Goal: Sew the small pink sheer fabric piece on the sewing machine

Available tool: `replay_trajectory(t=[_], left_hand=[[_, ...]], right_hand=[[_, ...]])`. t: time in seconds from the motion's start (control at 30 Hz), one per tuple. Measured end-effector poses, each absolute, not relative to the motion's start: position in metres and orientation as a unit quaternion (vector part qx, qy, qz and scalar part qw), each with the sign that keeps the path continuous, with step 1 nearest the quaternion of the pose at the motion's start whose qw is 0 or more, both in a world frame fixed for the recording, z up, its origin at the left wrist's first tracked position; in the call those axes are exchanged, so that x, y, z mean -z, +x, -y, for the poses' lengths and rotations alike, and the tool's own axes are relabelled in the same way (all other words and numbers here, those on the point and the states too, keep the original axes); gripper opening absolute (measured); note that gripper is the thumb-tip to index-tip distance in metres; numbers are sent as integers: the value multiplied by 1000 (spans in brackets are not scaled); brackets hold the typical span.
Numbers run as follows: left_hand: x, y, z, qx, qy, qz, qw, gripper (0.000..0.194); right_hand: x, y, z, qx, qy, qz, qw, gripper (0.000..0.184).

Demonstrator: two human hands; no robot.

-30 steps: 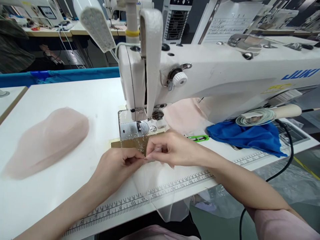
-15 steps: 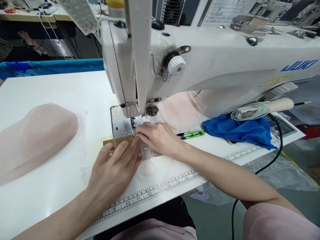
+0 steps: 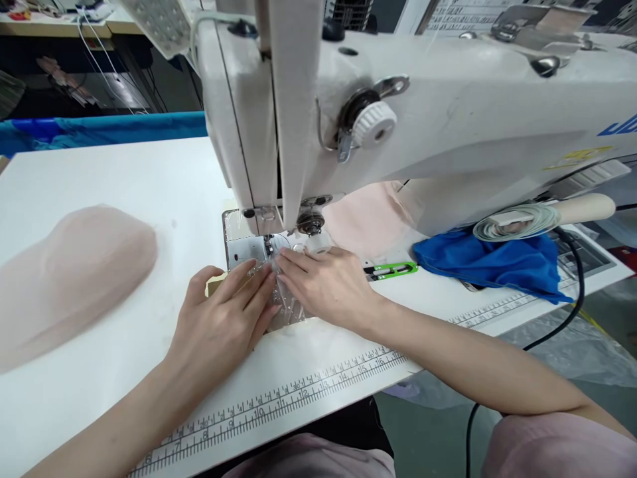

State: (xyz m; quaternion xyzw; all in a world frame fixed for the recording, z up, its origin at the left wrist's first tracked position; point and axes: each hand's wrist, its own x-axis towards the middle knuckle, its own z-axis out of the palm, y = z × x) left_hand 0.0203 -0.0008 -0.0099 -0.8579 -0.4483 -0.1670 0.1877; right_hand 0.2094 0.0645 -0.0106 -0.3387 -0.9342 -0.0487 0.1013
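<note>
My left hand (image 3: 226, 318) lies flat with fingers stretched out, pressing a sheer, nearly clear piece of fabric (image 3: 286, 305) onto the metal needle plate (image 3: 246, 251) of a white sewing machine (image 3: 448, 126). My right hand (image 3: 323, 285) rests beside it, fingers extended, its fingertips on the same fabric just in front of the presser foot (image 3: 270, 244). A tan strip (image 3: 215, 282) peeks out under my left fingers.
A pile of pale pink sheer fabric (image 3: 70, 279) lies at the left of the white table (image 3: 124, 179). Green thread snips (image 3: 393, 269), a blue cloth (image 3: 492, 262) and pink fabric (image 3: 368, 219) sit to the right. A printed ruler (image 3: 298, 392) runs along the front edge.
A second ago both hands pinched the sheer fabric in front of the machine. They have since moved forward and flattened it onto the needle plate under the presser foot.
</note>
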Motion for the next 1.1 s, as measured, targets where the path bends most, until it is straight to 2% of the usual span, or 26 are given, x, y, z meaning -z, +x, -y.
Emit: replay_trajectory(t=[0.13, 0.8, 1.1], left_hand=[[9, 23, 5, 159, -853, 459, 193, 32], [14, 25, -1, 159, -848, 464, 201, 36], [11, 25, -2, 156, -844, 473, 200, 31]], right_hand=[[10, 210, -68, 78, -331, 935, 102, 34], [16, 212, -77, 107, -330, 930, 119, 34], [17, 213, -78, 109, -329, 929, 129, 36]])
